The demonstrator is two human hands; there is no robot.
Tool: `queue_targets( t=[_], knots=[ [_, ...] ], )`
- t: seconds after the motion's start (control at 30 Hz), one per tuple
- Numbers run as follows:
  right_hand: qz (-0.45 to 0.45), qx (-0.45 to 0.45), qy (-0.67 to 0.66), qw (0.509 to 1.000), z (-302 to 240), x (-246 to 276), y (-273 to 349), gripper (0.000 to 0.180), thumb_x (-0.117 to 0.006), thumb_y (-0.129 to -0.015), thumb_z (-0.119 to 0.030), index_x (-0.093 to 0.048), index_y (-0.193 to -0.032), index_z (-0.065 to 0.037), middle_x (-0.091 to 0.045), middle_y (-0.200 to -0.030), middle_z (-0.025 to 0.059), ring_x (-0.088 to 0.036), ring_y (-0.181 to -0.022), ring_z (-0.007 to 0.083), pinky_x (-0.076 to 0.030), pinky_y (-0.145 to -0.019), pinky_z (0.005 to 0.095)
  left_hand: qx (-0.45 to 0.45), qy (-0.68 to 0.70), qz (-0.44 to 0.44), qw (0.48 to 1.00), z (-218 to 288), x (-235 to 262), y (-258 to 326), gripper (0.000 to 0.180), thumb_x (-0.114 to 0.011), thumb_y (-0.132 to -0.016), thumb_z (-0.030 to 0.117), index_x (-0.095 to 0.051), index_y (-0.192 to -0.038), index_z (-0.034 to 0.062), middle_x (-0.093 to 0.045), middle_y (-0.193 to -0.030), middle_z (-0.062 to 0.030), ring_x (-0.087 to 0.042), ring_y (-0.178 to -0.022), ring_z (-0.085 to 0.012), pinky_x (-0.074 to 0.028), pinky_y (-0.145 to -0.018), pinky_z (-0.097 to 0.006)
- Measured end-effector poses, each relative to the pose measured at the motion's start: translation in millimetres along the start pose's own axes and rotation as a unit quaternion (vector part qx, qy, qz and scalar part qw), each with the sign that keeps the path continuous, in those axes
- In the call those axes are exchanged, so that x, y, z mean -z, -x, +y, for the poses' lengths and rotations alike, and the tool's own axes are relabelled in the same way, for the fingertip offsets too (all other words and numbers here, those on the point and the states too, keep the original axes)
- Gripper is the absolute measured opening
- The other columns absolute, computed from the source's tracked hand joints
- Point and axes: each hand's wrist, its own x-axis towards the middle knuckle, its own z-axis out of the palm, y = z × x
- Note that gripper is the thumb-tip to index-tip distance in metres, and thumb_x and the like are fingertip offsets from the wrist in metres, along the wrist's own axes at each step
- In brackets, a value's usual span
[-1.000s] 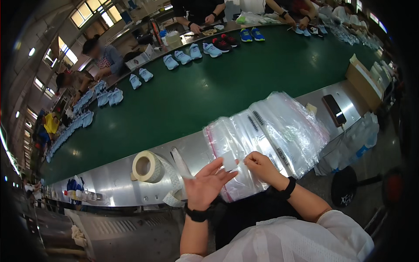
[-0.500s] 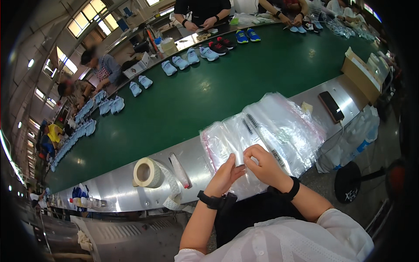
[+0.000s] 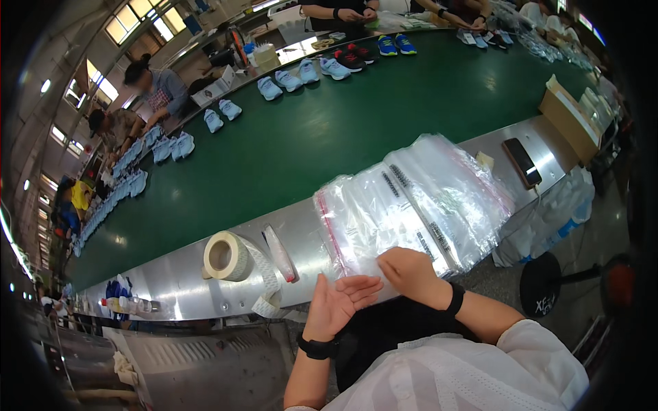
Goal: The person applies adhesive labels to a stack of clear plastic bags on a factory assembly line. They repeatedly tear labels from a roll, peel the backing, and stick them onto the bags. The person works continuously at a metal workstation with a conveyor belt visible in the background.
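My left hand (image 3: 340,303) is held palm up near the front edge of the metal ledge, fingers stretched out and nothing in it. Close beside it, my right hand (image 3: 415,275) is curled with thumb and fingers pressed together over the near edge of the clear plastic bags (image 3: 449,192). Whatever its fingertips pinch, if anything, I cannot make out. The bags lie overlapping, with pinkish strips along their sides and dark print. Left of them are a roll of white labels (image 3: 228,256), its strip trailing off the edge, and a slim whitish tool with a red tip (image 3: 279,255).
Behind the ledge runs a green conveyor belt (image 3: 288,164), with light-blue shoes (image 3: 269,88) and some darker ones along its far side. A phone (image 3: 522,163) with a cable and an open cardboard box (image 3: 570,116) sit at right. Other people work across the belt.
My hands were together over the bags. The left has drawn down and left and opened its palm; the right has shifted slightly down, still curled.
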Motion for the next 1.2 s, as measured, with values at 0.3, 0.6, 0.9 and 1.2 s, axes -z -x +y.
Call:
queue_targets(
  t=[0.3,0.6,0.9,1.2],
  knots=[
    [0.342,-0.299,-0.324,0.830,75.4,125.3,9.2,0.019,-0.046,-0.094,-0.020,-0.056,-0.094,-0.004,-0.059,-0.092,0.0067,-0.061,-0.078,0.0170,-0.050,-0.064,0.0286,-0.097,-0.027,0.148,0.984,-17.7,11.3,-8.8,0.066,-0.023,-0.095,0.057,-0.029,-0.141,0.0090,-0.034,-0.142,-0.0199,-0.036,-0.129,-0.0377,-0.038,-0.099,-0.050],
    [0.096,0.054,0.096,0.989,-18.1,33.4,-17.9,0.016,-0.068,-0.071,-0.007,-0.060,-0.085,-0.005,-0.057,-0.102,0.0119,-0.050,-0.099,0.0320,-0.043,-0.083,0.0394,-0.185,-0.681,0.152,0.692,-11.1,11.1,19.6,0.060,-0.056,-0.088,0.038,-0.042,-0.130,-0.0018,-0.048,-0.128,-0.0239,-0.046,-0.120,-0.0351,-0.038,-0.098,-0.039],
    [0.022,0.034,0.236,0.971,-3.4,-54.7,-47.8,0.040,-0.078,-0.061,-0.026,-0.057,-0.085,-0.002,-0.049,-0.091,0.0094,-0.047,-0.087,0.0269,-0.041,-0.067,0.0372,-0.195,-0.744,0.184,0.612,-20.3,7.0,29.2,0.060,-0.054,-0.090,0.041,-0.042,-0.130,-0.0019,-0.057,-0.122,-0.0151,-0.048,-0.119,-0.0343,-0.038,-0.099,-0.039],
    [0.021,0.034,0.240,0.970,-9.3,-59.9,-44.6,0.026,-0.070,-0.068,-0.017,-0.056,-0.085,-0.002,-0.050,-0.095,0.0098,-0.048,-0.090,0.0271,-0.040,-0.067,0.0375,-0.214,-0.707,0.179,0.650,-17.6,13.1,32.2,0.058,-0.053,-0.090,0.038,-0.042,-0.131,-0.0016,-0.057,-0.122,-0.0138,-0.050,-0.116,-0.0335,-0.037,-0.099,-0.039]
  ],
)
